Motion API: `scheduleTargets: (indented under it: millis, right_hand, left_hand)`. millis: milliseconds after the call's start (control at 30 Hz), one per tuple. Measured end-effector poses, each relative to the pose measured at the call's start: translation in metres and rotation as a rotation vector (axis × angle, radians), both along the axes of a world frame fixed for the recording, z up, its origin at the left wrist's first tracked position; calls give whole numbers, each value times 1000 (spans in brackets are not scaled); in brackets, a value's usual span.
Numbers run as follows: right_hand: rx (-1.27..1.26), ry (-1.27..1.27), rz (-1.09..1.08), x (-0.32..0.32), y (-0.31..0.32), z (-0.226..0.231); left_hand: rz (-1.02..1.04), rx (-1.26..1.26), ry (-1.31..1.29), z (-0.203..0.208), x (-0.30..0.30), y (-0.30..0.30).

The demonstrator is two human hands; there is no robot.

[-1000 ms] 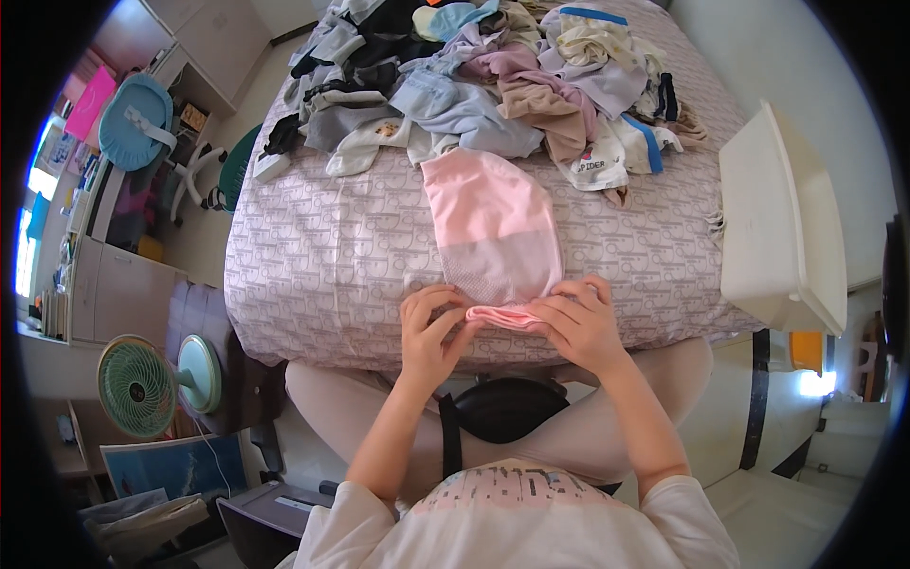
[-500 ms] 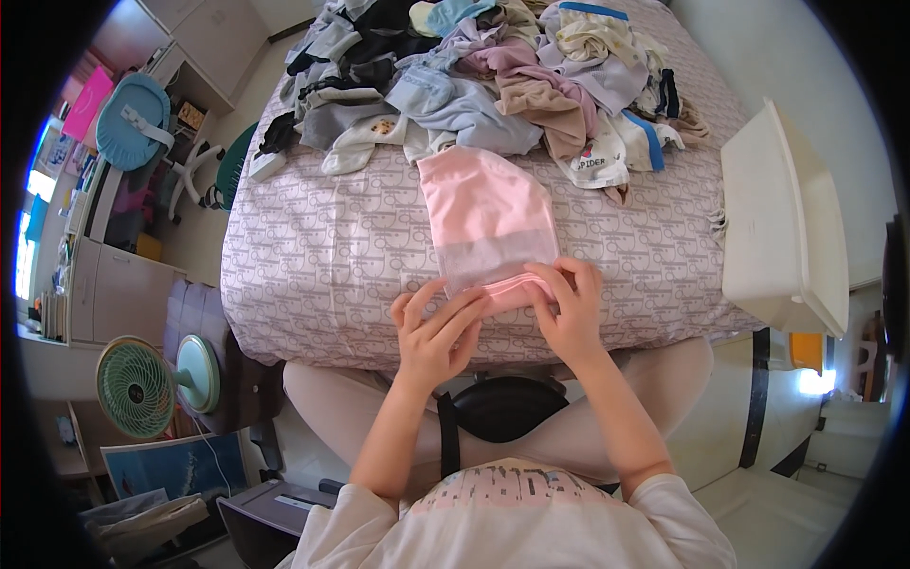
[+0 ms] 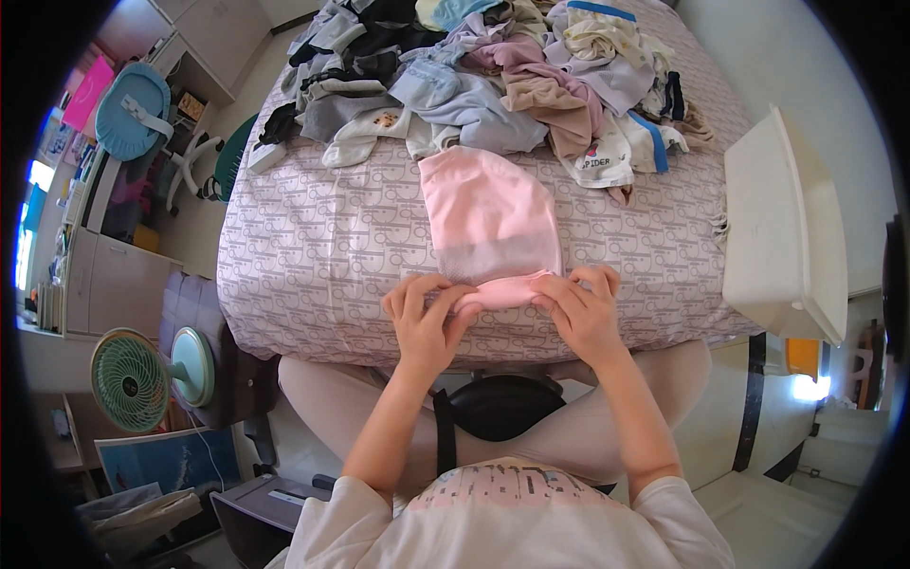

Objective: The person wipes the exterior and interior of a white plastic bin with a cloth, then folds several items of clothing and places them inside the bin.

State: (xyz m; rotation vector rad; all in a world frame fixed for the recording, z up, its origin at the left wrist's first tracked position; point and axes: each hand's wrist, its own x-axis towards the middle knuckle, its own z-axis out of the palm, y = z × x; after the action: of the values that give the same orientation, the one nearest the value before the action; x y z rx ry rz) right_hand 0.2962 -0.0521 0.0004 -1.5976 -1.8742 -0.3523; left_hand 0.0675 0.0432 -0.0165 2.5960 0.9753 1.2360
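Note:
A pink garment [image 3: 488, 204] with a greyish band across it lies flat near the bed's front edge, its near end turned up in a narrow fold. My left hand [image 3: 423, 321] pinches the left end of that fold between thumb and fingers. At the right end, my right hand [image 3: 586, 318] is closed on the fold the same way. Which kind of garment it is, I cannot tell. Beyond its far edge lies a heap of mixed clothes [image 3: 474, 104], with a white piece with blue trim [image 3: 607, 156] at the heap's right.
The bed [image 3: 322, 237] has a patterned sheet. A large cream plastic bin [image 3: 787, 228] stands at its right edge. To the left are a green fan [image 3: 133, 379] on a dark seat, a blue-covered chair [image 3: 133, 112] and cabinets [image 3: 128, 284].
Both hands have moved apart to the two ends of the fold. The turned-up near edge is now a smoother, fuller roll, while the rest of the garment lies much as before.

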Motion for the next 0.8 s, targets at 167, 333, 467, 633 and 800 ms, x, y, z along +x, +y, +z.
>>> scheduleTargets:
  millis: [167,333,467,633,800]
  right_hand:
    - [-120,387,-94,-13,26,14]
    - [-10,426,-136,-11,36,2]
    - [-14,-6,51,-8,21,6]
    - [-72,30,10,-8,16,6]
    - [-123,47,-28,-13,18,12]
  left_hand:
    - [193,-276,-209,13,18,-5]
    - [251,-316,-372,23,26,2]
    - [163,-134,-181,22,22,6]
    - [199,-175,-211,24,24,7]
    - [-77,-54,-153,16,13,12]
